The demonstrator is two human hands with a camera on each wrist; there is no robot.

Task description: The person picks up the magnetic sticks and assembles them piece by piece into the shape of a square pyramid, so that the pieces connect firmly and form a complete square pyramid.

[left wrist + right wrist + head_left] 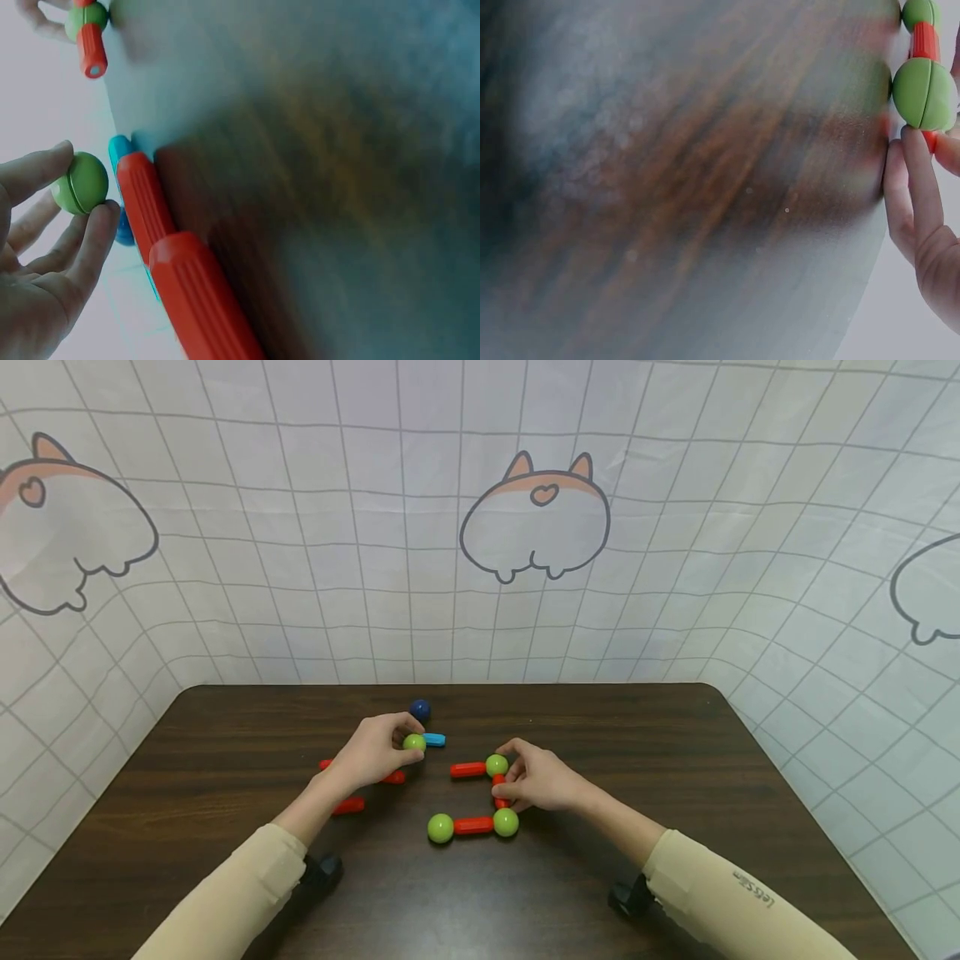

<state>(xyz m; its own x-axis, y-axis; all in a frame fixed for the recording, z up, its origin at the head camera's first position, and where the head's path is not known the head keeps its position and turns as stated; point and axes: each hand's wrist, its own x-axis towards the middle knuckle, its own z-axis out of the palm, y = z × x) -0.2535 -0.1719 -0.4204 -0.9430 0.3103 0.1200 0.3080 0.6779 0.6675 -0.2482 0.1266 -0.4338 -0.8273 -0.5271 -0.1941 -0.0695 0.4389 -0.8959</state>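
My left hand (372, 752) pinches a loose green ball (414, 742) between thumb and fingers; the left wrist view shows a groove round this ball (81, 184). My right hand (546, 779) grips a red stick (500, 790) in a joined chain of green balls and red sticks. One ball (497, 765) joins that stick to another red stick (468, 769) pointing left. At its near end sits a second ball (506, 822), from which a red stick (473, 826) runs left to a third ball (440, 828). Fingers partly cover the gripped stick.
Beyond the left hand lie a light blue stick (434, 740) and a dark blue ball (420, 709). Loose red sticks (348, 806) lie around the left forearm, partly hidden by it. The dark wooden table (660, 727) ends at a white checked curtain (420, 610).
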